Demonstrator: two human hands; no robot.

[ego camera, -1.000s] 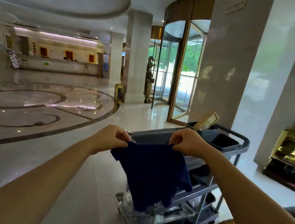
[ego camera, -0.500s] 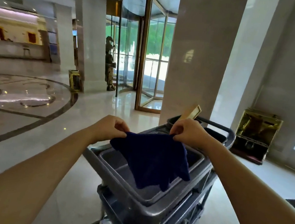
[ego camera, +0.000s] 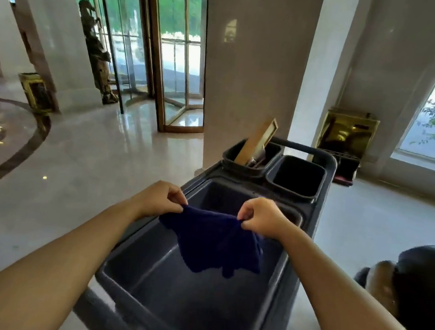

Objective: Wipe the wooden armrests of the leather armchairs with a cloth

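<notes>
Right, I've got my left hand and right hand each pinching a corner of the blue cloth over the cart, leather armchair at three o'clock, armrests not yet wiped.

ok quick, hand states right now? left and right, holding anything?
Left hand: closed, pinching one top corner of the blue cloth.
Right hand: closed, pinching the other top corner; the cloth hangs above the cart tray.
</notes>
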